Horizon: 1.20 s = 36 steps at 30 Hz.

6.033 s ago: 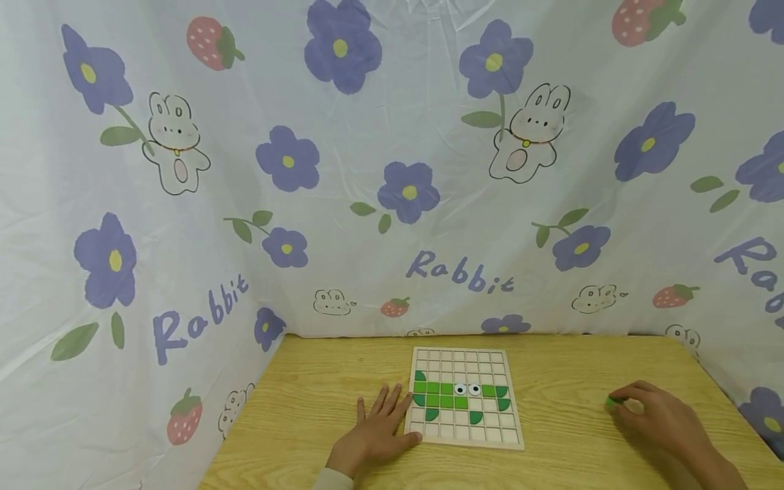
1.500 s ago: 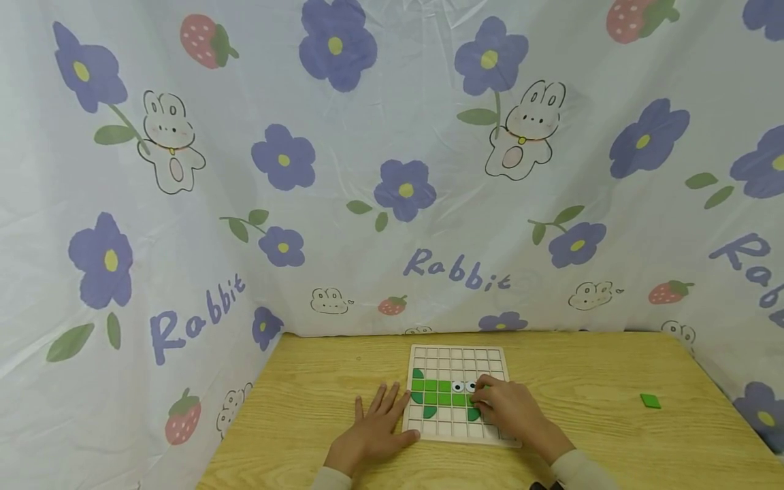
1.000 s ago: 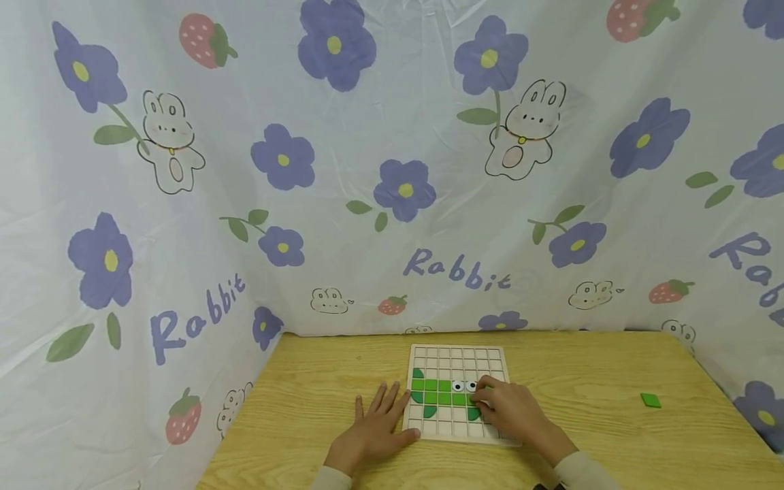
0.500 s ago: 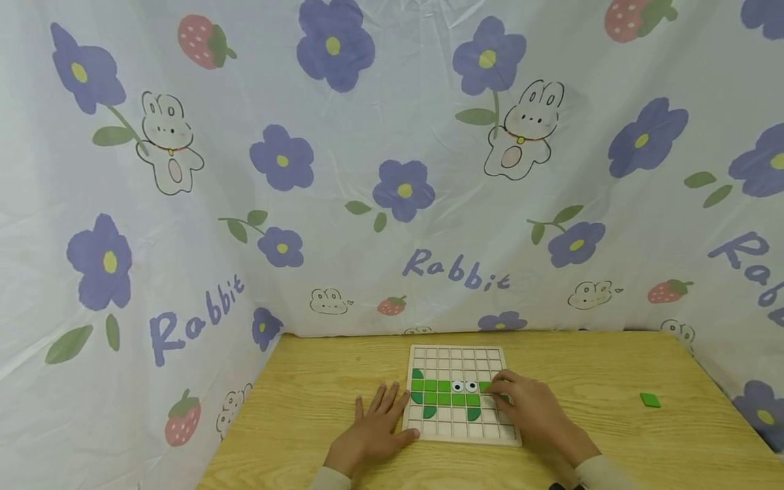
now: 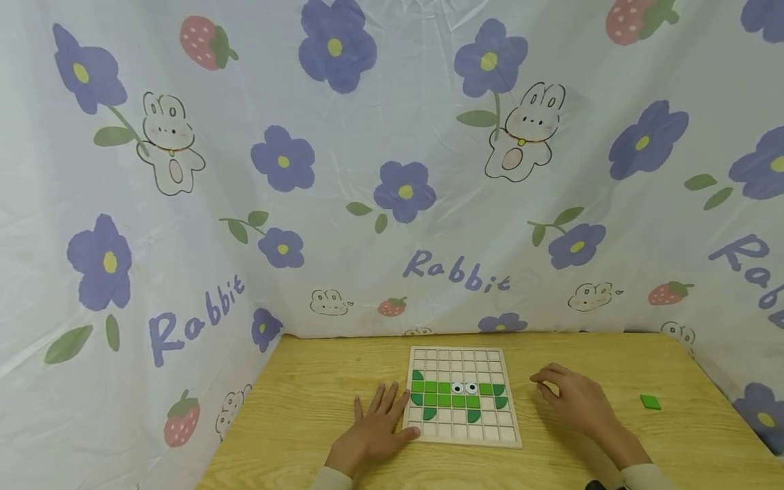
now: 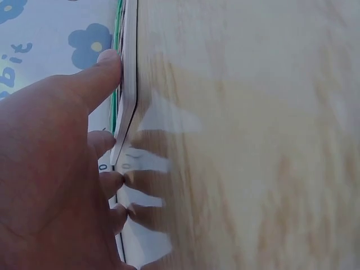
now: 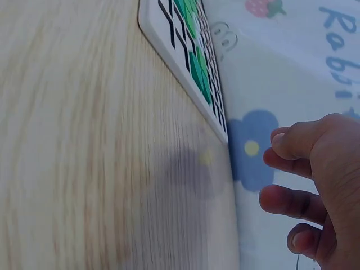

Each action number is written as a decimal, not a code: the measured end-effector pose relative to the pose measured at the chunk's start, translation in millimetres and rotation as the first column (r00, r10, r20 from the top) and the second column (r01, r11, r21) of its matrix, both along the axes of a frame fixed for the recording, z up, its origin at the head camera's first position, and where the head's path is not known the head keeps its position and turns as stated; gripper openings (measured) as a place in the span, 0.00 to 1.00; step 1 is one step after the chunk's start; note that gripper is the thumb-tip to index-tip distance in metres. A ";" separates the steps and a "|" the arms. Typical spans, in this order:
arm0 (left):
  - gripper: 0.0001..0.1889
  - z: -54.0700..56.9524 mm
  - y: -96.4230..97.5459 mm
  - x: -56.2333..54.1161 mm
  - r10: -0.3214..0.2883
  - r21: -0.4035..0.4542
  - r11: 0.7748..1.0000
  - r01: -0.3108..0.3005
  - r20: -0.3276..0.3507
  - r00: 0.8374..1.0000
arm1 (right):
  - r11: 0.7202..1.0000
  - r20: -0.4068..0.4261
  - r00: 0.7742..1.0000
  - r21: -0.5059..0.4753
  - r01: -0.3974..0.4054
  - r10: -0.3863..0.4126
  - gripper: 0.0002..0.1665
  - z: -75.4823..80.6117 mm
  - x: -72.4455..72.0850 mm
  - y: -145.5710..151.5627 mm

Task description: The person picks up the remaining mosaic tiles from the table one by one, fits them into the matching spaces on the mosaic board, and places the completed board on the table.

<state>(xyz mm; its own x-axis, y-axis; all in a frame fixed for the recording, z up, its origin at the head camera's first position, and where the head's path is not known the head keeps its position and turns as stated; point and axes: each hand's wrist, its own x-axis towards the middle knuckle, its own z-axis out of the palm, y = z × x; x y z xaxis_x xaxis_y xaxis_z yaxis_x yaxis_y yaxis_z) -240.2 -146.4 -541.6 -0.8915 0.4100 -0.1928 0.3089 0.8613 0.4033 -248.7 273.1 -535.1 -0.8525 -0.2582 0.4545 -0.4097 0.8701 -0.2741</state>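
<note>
A pale wooden grid board (image 5: 450, 367) lies on the table, its cells partly filled with light green square tiles (image 5: 431, 401), dark green quarter-round tiles (image 5: 474, 416) and two eye tiles (image 5: 456, 388). Fingers spread, my left hand (image 5: 373, 432) rests beside the board, touching its left edge with thumb and fingertips. My right hand (image 5: 578, 401) is to the right of the board, apart from it, fingers loosely bent and holding nothing in the right wrist view. Beyond it, a loose green diamond-shaped tile (image 5: 650, 402) lies flat on the table.
The wood-grain table (image 5: 306, 381) meets a white curtain (image 5: 349, 258) printed with flowers, rabbits and strawberries at its back and sides. Bare tabletop shows between the board and the loose tile.
The green square my right hand carried from the right now sits in the lower green row. That hand has let go and moved right, off the board; the left stays put.
</note>
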 end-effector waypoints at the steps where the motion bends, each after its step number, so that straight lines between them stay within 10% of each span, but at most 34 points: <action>1: 0.44 -0.5 0.1 0.1 0.003 -0.002 1.000 -0.003 0.001 1.000 | 1.000 0.010 1.000 0.000 0.012 -0.012 0.08 0.0 1.1 5.5; 36: 0.45 2.7 0.5 1.2 0.006 -0.009 1.000 -0.006 0.036 0.999 | 0.978 0.235 0.950 0.007 0.210 -0.206 0.13 10.2 30.0 145.2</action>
